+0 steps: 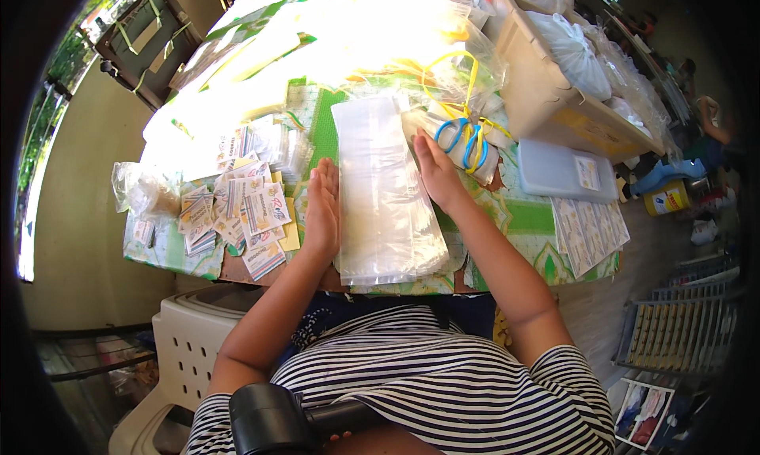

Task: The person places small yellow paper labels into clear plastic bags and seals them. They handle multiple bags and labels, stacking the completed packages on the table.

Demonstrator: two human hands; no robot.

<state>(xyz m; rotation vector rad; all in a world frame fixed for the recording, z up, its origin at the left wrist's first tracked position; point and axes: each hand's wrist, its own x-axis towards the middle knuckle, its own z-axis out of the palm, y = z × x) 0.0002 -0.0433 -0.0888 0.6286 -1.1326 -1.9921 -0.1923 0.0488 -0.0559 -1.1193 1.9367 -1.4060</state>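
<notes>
A stack of long clear plastic bags [381, 201] lies lengthwise on the table between my hands. My left hand [321, 205] rests on edge along the stack's left side, fingers straight. My right hand [434, 164] is on edge at the right side, fingers extended, holding nothing. Just beyond it, blue-handled scissors [450, 137] lie among yellow ties [473, 57] and a plastic bundle. Piles of printed labels [265, 205] sit left of my left hand, beside small clear packets [291, 150] and a crumpled plastic bag [146, 186].
A tan crate [530, 98] of bags stands at back right, near a translucent lidded box [554, 170] and label sheets [590, 233] on the patterned tablecloth [324, 114]. A plastic chair [186, 336] is at lower left. Another person [704, 122] is at far right, near racks [669, 336].
</notes>
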